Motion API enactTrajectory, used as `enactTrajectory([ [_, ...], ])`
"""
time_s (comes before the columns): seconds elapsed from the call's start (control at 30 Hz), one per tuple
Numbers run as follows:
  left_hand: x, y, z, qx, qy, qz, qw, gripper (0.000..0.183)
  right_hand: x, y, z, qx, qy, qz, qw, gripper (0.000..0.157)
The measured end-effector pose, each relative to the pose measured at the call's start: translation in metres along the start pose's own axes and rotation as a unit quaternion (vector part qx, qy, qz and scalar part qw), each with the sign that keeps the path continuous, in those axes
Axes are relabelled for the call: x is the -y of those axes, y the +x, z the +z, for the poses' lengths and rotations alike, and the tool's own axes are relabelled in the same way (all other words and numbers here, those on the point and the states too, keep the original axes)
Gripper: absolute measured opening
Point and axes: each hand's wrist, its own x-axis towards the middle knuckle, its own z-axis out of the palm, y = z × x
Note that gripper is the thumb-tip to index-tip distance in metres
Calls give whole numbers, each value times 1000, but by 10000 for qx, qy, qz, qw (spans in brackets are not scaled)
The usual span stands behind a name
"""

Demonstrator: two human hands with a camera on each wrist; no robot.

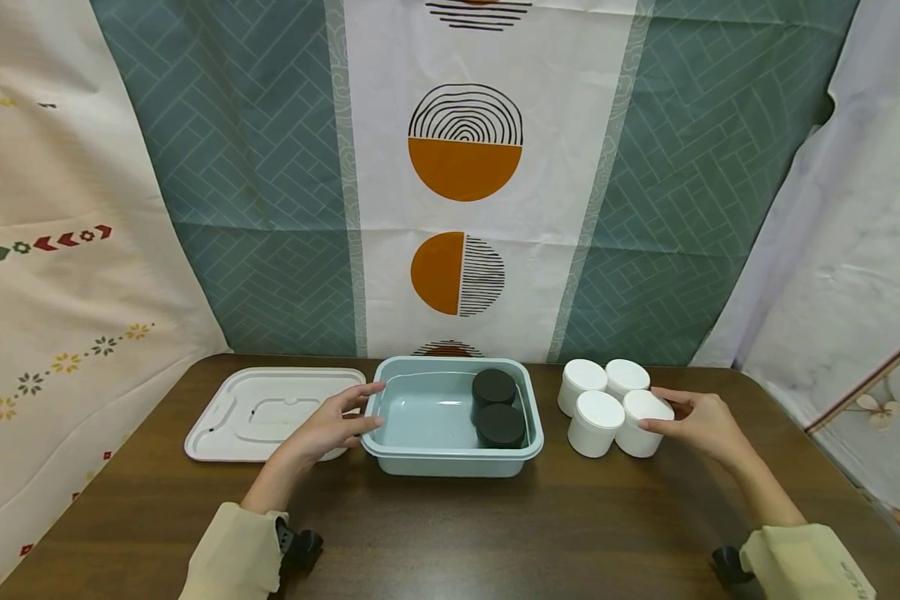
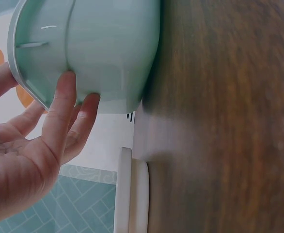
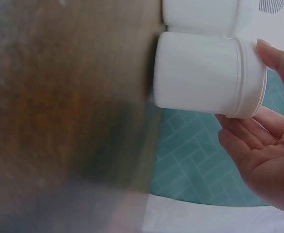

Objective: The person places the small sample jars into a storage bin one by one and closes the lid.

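In the middle of the head view, holds the left edge of a pale blue box point(image 1: 450, 465) with the left hand point(image 1: 337, 423), fingers spread wide. Inside, at the box's right end: two black tubs point(image 1: 501, 427). Right of the middle, pinches a white jar point(image 1: 640, 435) near its lid with the right hand point(image 1: 696, 425). Close by: three more white jars point(image 1: 595, 429). At left, on the brown tabletop point(image 1: 450, 533): a flat white lid point(image 1: 279, 418).
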Motion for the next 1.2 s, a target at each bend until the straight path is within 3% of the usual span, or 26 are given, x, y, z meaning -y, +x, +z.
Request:
enactTrajectory([
  [0.4,1,0,0,76,-11,99,9999,61,15,-1,-29,-406,14,-302,9987,57],
  [0.77,1,1,1,62,14,120,9999,58,38,3,-53,-800,260,-254,9961,55],
  [1.2,-1,0,1,27,65,45,10000,57,78,18,-38,-760,411,-587,9945,56],
])
